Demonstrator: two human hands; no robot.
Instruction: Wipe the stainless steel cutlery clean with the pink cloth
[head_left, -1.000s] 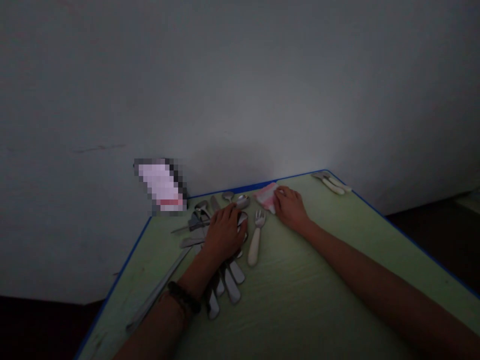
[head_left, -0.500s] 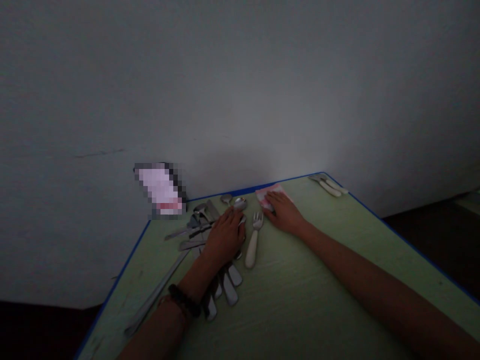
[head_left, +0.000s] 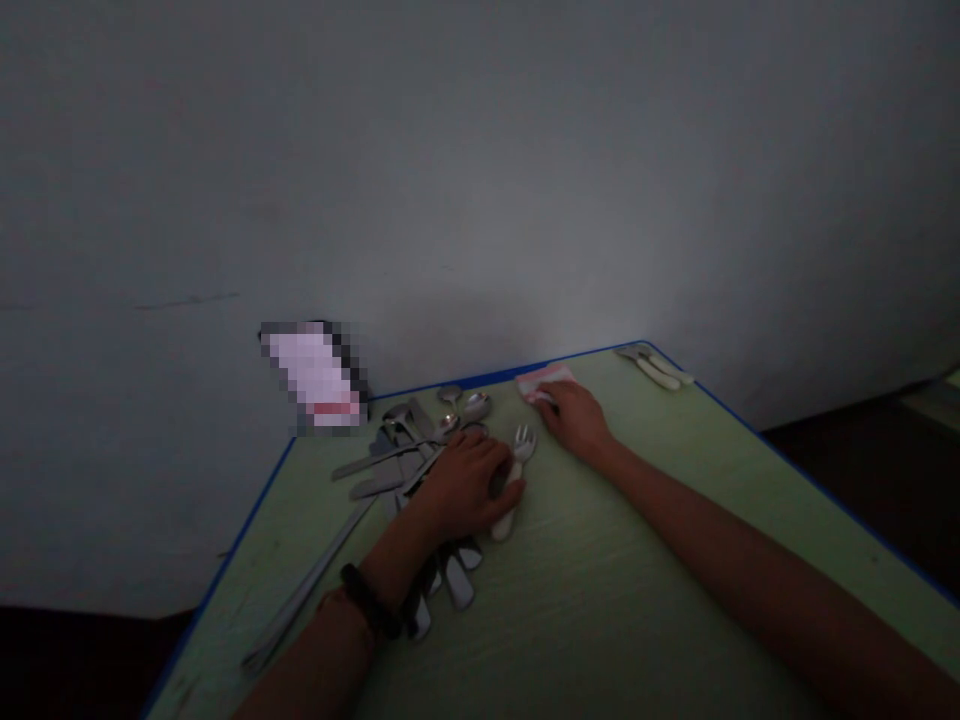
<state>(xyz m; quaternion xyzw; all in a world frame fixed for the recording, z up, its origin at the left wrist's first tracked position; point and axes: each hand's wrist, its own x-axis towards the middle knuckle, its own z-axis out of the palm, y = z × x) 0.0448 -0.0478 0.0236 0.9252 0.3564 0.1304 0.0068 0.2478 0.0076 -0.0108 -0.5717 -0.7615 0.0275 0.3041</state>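
My left hand reaches over the right side of a pile of metal cutlery, its thumb and fingers around the handle of a pale-handled fork. The fork's tines point away from me. My right hand has its fingers closed on the near edge of a pink and white cloth near the table's far edge. Several spoons and knives lie in the pile, partly under my left hand and wrist.
The green table has a blue edge and stands against a grey wall. Pale-handled cutlery lies at the far right corner. A blurred-out phone-like object leans at the far left. Long metal utensils lie at the left.
My left hand has shifted right from the pile onto the fork handle, and the fork has tilted slightly. My right hand has drawn its fingers in at the cloth's near edge.
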